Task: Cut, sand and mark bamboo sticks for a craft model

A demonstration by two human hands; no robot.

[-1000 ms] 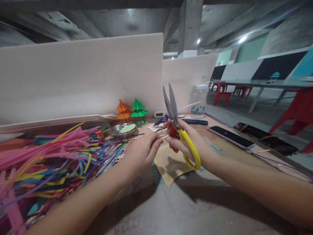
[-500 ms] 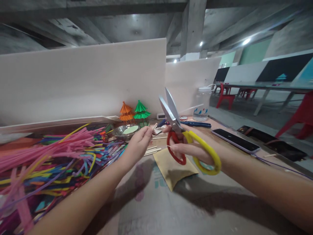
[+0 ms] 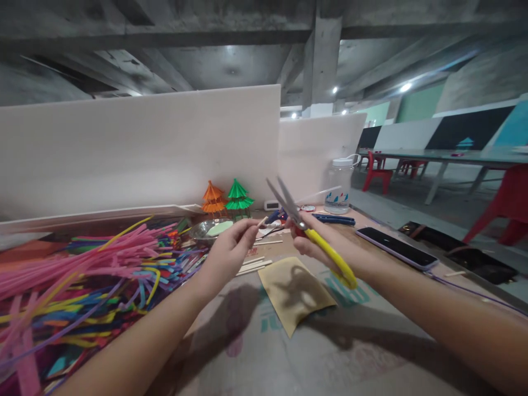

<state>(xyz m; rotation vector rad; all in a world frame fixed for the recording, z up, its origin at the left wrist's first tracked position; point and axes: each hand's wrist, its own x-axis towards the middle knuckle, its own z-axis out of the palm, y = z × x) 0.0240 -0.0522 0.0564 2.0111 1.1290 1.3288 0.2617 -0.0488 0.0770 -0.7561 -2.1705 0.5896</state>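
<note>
My left hand [image 3: 231, 247] is closed in a pinch on a short pale wooden stick [image 3: 263, 221], whose tip pokes out past the fingertips. My right hand [image 3: 314, 242] grips a pair of scissors [image 3: 335, 258] with a yellow handle loop. Their blades are slightly apart and point up and away, not touching the stick. Below the hands lies a tan square sheet [image 3: 291, 291], with the scissors' shadow across it. Several pale sticks [image 3: 253, 268] rest beside its upper left corner. Behind the hands is a dark blue tool [image 3: 274, 216], partly hidden.
Many coloured pipe cleaners [image 3: 111, 258] heap up at left. Orange [image 3: 213, 199] and green [image 3: 238, 197] tree-shaped models stand behind a metal dish [image 3: 198, 231]. At right are a water bottle [image 3: 339, 190], a blue-handled tool [image 3: 333, 219], a phone [image 3: 396, 247] and a black case [image 3: 457, 253].
My right hand has turned the scissors, so the red loop is no longer visible and the blades look closer together. The left hand still pinches the stick. The view has tilted up slightly.
</note>
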